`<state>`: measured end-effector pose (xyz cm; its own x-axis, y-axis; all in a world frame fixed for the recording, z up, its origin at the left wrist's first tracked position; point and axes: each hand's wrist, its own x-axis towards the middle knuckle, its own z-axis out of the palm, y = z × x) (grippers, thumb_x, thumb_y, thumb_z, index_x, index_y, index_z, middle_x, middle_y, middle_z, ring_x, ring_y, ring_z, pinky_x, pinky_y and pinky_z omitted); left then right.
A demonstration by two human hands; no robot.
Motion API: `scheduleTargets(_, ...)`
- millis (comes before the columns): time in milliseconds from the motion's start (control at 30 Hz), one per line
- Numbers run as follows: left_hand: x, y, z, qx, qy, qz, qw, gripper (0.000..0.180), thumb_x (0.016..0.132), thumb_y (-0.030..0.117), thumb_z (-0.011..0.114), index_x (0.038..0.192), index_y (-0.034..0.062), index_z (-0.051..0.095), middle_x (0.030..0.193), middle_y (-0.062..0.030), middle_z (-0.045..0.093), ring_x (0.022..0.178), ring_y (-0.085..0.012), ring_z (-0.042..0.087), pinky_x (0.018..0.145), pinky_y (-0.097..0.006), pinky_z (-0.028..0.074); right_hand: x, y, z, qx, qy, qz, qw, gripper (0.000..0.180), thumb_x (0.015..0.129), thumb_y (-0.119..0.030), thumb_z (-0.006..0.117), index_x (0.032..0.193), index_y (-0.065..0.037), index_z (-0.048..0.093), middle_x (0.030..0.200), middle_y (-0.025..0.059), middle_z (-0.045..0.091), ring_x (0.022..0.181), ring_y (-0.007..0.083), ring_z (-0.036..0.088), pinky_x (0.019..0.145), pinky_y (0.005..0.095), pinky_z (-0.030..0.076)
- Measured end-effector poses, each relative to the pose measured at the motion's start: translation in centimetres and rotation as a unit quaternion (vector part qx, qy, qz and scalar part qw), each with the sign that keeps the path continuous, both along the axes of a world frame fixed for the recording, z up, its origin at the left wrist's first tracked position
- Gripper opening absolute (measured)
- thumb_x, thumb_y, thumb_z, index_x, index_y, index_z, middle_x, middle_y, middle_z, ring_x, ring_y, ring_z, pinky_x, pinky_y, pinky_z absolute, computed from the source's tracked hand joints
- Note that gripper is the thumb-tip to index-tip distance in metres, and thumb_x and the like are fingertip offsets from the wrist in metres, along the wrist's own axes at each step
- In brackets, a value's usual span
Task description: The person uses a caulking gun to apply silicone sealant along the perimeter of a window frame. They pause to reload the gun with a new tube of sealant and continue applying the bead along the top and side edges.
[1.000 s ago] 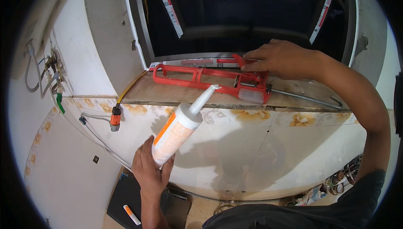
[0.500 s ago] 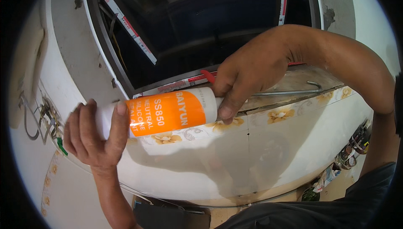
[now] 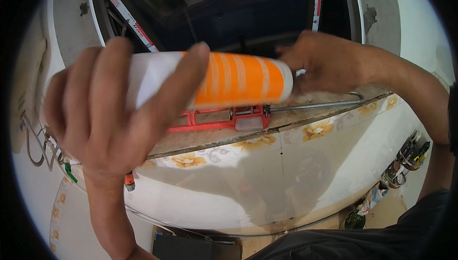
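Note:
My left hand (image 3: 105, 121) is wrapped round a white and orange silicone sealant cartridge (image 3: 241, 79), held sideways above the window ledge and smeared by motion. My right hand (image 3: 329, 62) is curled closed just beyond the cartridge's right end. A small pale bit shows at its fingers, but what they grip is hidden and blurred. Below the cartridge, a red caulking gun (image 3: 250, 122) lies on the ledge (image 3: 305, 98), its metal rod with a hooked end pointing right. Part of the gun is covered by my left hand and the cartridge.
Behind the ledge is a dark window (image 3: 229, 16) in a frame with red and white protective tape (image 3: 317, 2). Flower-patterned tiles (image 3: 317, 130) run under the ledge. Bent metal pipes (image 3: 33, 150) are at left, several bottles and tools (image 3: 405, 160) at right, a dark box (image 3: 181, 246) below.
The cartridge has risen and shifted right, closer to me, in my left hand. My right hand has moved slightly right from its end. The caulking gun beneath has come into sight.

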<state>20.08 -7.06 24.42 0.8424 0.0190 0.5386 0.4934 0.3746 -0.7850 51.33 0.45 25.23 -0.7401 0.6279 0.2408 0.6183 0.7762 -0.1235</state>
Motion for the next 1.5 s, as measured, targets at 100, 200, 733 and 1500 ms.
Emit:
scheduleTargets(100, 1.8, -0.1, -1.2, -0.391, -0.222, -0.022, 0.893, 0.067, 0.083, 0.019, 0.084, 0.145, 0.0212, 0.058, 0.11, -0.0086, 0.07, 0.101, -0.0222, 0.066, 0.088, -0.036, 0.051, 1.5, 2.5, -0.2, 0.367, -0.014, -0.015, 0.93, 0.019, 0.086, -0.018, 0.08, 0.101, -0.008, 0.078, 0.102, 0.0094, 0.077, 0.109, 0.0239, 0.072, 0.114, 0.0438, 0.042)
scheduleTargets(200, 2.9, 1.6, -3.3, -0.684, -0.454, -0.27, 0.504, 0.063, 0.088, 0.023, 0.08, 0.145, 0.0064, 0.055, 0.101, -0.0148, 0.071, 0.09, -0.0236, 0.07, 0.079, -0.039, 0.057, 3.6, 4.7, 1.3, 0.664, -0.057, 0.048, 0.744, 0.024, 0.082, -0.023, 0.081, 0.102, -0.012, 0.075, 0.101, 0.0055, 0.073, 0.109, 0.0251, 0.069, 0.116, 0.0514, 0.039)
scheduleTargets(733, 5.0, -0.3, -15.0, -0.769, -0.439, -0.37, -0.282, 0.105, 0.07, 0.014, 0.087, 0.156, -0.0012, 0.029, 0.118, -0.0219, 0.063, 0.089, -0.0369, 0.076, 0.077, -0.044, 0.065, 4.7, 4.3, -5.0, 0.748, 0.085, 0.057, 0.655, 0.027, 0.062, -0.016, 0.087, 0.08, -0.025, 0.069, 0.1, -0.0055, 0.069, 0.102, 0.0183, 0.061, 0.098, 0.0442, 0.038)
scheduleTargets(1500, -0.1, 10.2, -4.3, -0.342, -0.392, -0.275, 0.808, 0.035, 0.091, 0.023, 0.083, 0.121, 0.0074, 0.077, 0.108, -0.0138, 0.078, 0.097, -0.0218, 0.075, 0.084, -0.034, 0.056, 5.8, 2.8, -14.8, 0.331, 0.373, -0.001, 0.867, 0.035, 0.09, -0.005, 0.077, 0.124, -0.003, 0.071, 0.119, 0.0151, 0.076, 0.102, 0.0246, 0.071, 0.088, 0.0376, 0.056)
